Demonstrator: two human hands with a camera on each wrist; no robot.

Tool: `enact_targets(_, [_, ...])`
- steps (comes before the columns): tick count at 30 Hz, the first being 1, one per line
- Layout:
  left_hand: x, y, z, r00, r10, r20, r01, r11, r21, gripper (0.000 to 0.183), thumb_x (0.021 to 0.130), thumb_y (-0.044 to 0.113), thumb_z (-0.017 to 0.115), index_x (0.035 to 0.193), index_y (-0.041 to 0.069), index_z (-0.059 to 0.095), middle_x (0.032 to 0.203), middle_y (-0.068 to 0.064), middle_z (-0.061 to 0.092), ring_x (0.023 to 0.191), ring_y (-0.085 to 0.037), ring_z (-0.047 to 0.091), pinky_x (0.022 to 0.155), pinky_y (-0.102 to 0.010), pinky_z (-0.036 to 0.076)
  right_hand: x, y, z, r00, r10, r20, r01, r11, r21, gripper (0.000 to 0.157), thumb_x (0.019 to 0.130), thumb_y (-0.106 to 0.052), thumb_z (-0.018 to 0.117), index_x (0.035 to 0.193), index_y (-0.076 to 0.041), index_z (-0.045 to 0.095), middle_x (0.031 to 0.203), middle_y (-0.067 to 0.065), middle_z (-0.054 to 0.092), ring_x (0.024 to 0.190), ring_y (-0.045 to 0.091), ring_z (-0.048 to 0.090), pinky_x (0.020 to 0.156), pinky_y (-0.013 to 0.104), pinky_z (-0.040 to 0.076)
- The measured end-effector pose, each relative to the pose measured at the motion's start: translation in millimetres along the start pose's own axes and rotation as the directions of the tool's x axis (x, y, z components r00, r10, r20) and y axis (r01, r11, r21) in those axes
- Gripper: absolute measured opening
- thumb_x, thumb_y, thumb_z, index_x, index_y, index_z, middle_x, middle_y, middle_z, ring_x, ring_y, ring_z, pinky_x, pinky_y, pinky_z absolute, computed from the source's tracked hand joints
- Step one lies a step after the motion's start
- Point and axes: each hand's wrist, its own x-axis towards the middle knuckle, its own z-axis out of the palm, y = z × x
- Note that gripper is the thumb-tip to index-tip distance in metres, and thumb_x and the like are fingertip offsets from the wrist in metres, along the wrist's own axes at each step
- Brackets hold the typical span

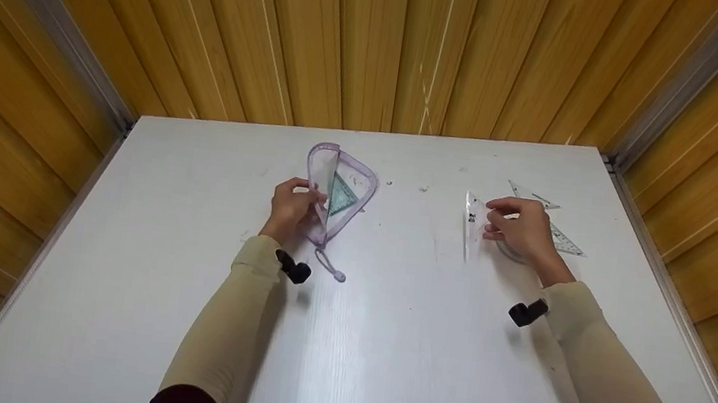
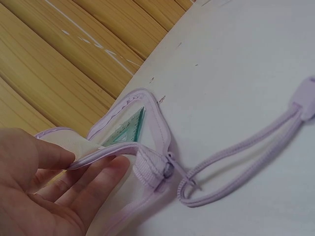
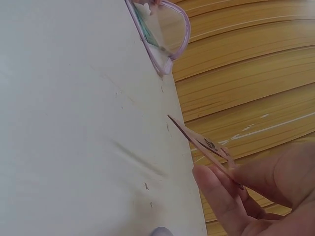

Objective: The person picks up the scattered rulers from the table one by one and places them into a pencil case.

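My left hand (image 1: 291, 206) pinches the raised edge of a lilac-trimmed mesh zip pouch (image 2: 147, 172), holding its mouth apart. Inside the pouch a green set square (image 1: 344, 195) shows through the opening. From its end a lilac wrist loop (image 2: 221, 167) trails onto the table. Over on the right, my right hand (image 1: 522, 230) grips a clear set square (image 3: 209, 147) between thumb and fingers. It is tilted on edge above the tabletop, black print on its face.
Behind my right hand lie a clear triangle (image 1: 533, 195) and another clear ruler piece (image 1: 565, 241). A curved clear piece (image 1: 510, 252) is partly hidden under that hand. Wood-patterned panels (image 1: 366, 43) enclose the white table (image 1: 366, 355) at the back and sides.
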Motion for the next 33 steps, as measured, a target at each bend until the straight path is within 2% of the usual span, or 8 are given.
enact_targets(6, [0.2, -0.3, -0.3, 1.0, -0.022, 0.005, 0.022, 1.0, -0.01, 0.032, 0.093, 0.01, 0.07, 0.124, 0.0, 0.065, 0.093, -0.01, 0.071, 0.076, -0.018, 0.062, 0.065, -0.03, 0.049, 5, -8, -1.4, 0.999, 0.034, -0.012, -0.034, 0.998, 0.044, 0.032, 0.101, -0.004, 0.06, 0.132, 0.001, 0.065, 0.12, 0.018, 0.056, 0.087, 0.02, 0.072, 0.077, 0.032, 0.06])
enact_targets(12, [1.9, -1.0, 0.1, 1.0, -0.026, -0.008, 0.026, 1.0, 0.012, 0.029, 0.092, 0.01, 0.071, 0.12, 0.003, 0.066, 0.091, -0.009, 0.071, 0.075, -0.018, 0.061, 0.064, -0.029, 0.047, 10, -16, -3.3, 0.997, 0.071, -0.024, -0.068, 0.994, 0.091, 0.033, 0.103, -0.005, 0.058, 0.135, 0.0, 0.063, 0.121, 0.017, 0.055, 0.091, 0.022, 0.071, 0.082, 0.037, 0.059])
enact_targets(14, [2.3, -0.9, 0.3, 1.0, -0.024, -0.011, 0.025, 1.0, 0.018, 0.027, 0.092, 0.01, 0.071, 0.118, 0.004, 0.066, 0.092, -0.009, 0.07, 0.076, -0.018, 0.06, 0.065, -0.029, 0.047, 12, -18, -3.7, 0.997, 0.075, -0.027, -0.072, 0.993, 0.098, 0.032, 0.103, -0.006, 0.059, 0.135, -0.001, 0.064, 0.12, 0.016, 0.055, 0.09, 0.021, 0.072, 0.081, 0.035, 0.059])
enact_targets(20, [3.9, -1.0, 1.3, 1.0, -0.008, -0.018, 0.009, 0.999, 0.031, 0.023, 0.092, 0.01, 0.072, 0.114, 0.004, 0.067, 0.094, -0.01, 0.069, 0.079, -0.019, 0.061, 0.066, -0.029, 0.047, 18, -24, -4.1, 0.997, 0.076, -0.034, -0.072, 0.992, 0.104, 0.032, 0.103, -0.007, 0.058, 0.134, -0.003, 0.064, 0.119, 0.015, 0.056, 0.09, 0.02, 0.072, 0.079, 0.031, 0.059])
enact_targets(33, [-0.6, 1.0, 0.8, 1.0, -0.005, 0.009, 0.005, 1.0, 0.008, 0.03, 0.093, 0.009, 0.069, 0.122, 0.001, 0.064, 0.092, -0.01, 0.071, 0.073, -0.017, 0.061, 0.065, -0.029, 0.05, 33, -36, 1.5, 0.996, 0.06, -0.059, -0.054, 0.993, 0.105, 0.031, 0.102, -0.004, 0.058, 0.132, -0.001, 0.066, 0.114, 0.015, 0.058, 0.086, 0.02, 0.073, 0.082, 0.036, 0.059])
